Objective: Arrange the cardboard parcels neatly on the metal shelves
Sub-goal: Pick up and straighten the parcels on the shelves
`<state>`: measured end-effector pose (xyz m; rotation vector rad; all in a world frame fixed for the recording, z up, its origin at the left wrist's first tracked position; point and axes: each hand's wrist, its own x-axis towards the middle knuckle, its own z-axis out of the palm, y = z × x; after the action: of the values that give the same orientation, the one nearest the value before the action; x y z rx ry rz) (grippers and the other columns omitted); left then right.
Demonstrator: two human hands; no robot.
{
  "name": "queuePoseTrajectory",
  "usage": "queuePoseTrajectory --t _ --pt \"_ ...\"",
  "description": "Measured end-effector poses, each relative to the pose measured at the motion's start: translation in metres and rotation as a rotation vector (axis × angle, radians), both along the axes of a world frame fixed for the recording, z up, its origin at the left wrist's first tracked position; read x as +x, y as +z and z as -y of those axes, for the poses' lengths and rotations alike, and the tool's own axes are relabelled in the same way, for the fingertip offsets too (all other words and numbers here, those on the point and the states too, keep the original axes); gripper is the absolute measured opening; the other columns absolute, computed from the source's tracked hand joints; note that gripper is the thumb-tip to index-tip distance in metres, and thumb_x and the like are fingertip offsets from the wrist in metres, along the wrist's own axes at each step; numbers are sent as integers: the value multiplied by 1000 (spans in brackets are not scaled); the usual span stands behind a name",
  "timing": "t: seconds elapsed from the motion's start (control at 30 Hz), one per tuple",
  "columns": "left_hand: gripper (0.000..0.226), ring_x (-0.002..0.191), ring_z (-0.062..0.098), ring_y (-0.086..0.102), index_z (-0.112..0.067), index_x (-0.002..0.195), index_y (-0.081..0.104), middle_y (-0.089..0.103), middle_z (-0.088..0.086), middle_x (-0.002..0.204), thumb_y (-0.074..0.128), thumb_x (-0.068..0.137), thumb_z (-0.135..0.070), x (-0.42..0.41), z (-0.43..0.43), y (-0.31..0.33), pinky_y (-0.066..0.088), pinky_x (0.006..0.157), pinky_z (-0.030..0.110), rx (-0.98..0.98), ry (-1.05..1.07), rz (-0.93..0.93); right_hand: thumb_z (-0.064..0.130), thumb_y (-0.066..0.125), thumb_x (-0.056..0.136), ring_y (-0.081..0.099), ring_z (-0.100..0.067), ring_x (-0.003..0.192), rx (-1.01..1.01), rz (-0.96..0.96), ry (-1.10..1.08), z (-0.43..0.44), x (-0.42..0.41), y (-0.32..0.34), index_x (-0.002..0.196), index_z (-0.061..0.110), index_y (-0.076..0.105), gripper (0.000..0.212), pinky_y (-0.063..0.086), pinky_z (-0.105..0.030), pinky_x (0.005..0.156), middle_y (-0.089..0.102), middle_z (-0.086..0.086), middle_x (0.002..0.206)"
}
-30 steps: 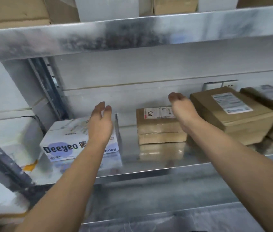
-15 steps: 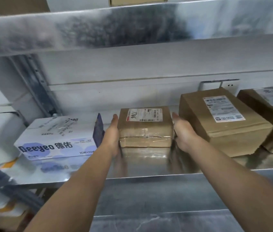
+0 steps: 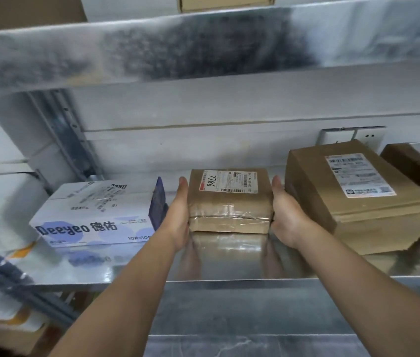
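From the head camera I see my two hands reaching into the metal shelf (image 3: pixel 126 269). Between them is a small cardboard parcel (image 3: pixel 229 202) with a white label on top, where "7786" is written by hand. It sits near the middle of the shelf, set back from the front edge.

My left hand (image 3: pixel 179 215) lies flat against the left side of the parcel, and its fingers (image 3: pixel 183 186) are straight and point to the back wall. My right hand (image 3: pixel 286 217) presses the right side in the same way, fingers (image 3: pixel 277 184) straight, not curled around anything.

Just beside my left hand stands a white box (image 3: pixel 92 215) with blue print. Near my right hand is a bigger parcel (image 3: pixel 353 202), turned at an angle, and behind it another brown parcel (image 3: pixel 415 163) at the picture's edge. A wall socket (image 3: pixel 368 136) shows behind them. Above is a second shelf (image 3: pixel 203 47).
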<state>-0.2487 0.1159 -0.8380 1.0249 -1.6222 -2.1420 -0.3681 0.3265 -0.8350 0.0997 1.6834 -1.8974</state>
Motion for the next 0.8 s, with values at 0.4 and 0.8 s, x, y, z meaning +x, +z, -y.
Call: queuePoseTrajectory --t 0.4,0.8 --pt "92 117 12 68 -68 130 51 59 -18 141 71 44 -96 -12 37 -41 53 100 46 13 73 -104 78 42 92 68 -24 117 66 -59 -37 -6 54 47 132 17 64 77 51 -48 106 71 -5 128" --pt "94 103 20 74 -46 158 19 67 -4 133 62 79 -74 31 11 26 55 79 34 -113 20 -120 51 43 107 70 -22 86 120 -215 -44 -10 45 68 97 24 70 39 54 -42 93 75 -3 89"
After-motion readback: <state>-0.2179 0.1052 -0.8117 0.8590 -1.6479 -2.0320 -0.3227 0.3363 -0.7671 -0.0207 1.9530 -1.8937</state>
